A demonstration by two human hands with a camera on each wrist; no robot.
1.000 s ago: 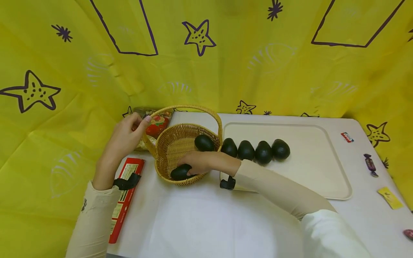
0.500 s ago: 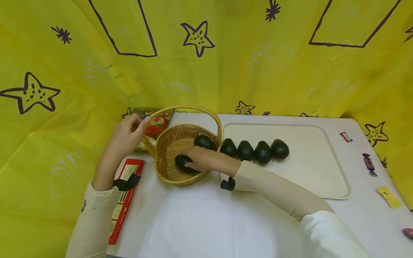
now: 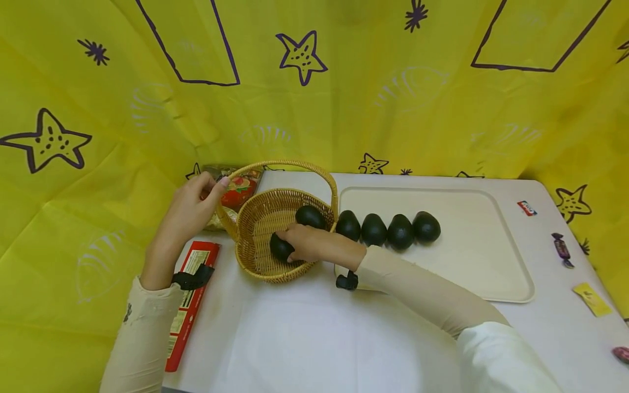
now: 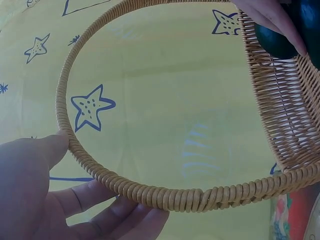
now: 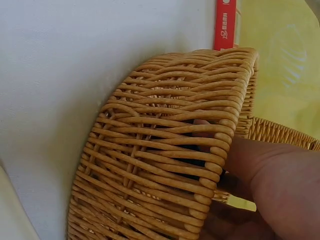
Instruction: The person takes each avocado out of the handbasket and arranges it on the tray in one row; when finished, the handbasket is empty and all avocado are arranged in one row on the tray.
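Observation:
A wicker basket (image 3: 262, 224) stands left of the middle of the table. Thumb and fingers of my left hand (image 3: 189, 210) hold its arched handle (image 4: 150, 196) on the left side. Inside the basket, my right hand (image 3: 312, 243) grips a dark green avocado (image 3: 281, 248), whose right part the fingers hide. Another avocado (image 3: 310, 216) lies behind that hand, against the basket's right side. In the right wrist view the woven wall (image 5: 150, 130) covers most of the fingers. Several avocados stand in a row on a cream tray (image 3: 472, 262), just right of the basket.
A long red box (image 3: 194, 305) lies left of the basket. Behind the basket is a red printed packet (image 3: 241, 191). Small wrapped sweets, among them a purple one (image 3: 562, 250) and a yellow packet (image 3: 593, 299), lie along the right edge. A yellow curtain (image 3: 314, 120) hangs behind the table.
My right hand has shifted the avocado from the basket's front edge back and slightly right, and the avocado has turned. The left hand stays on the handle.

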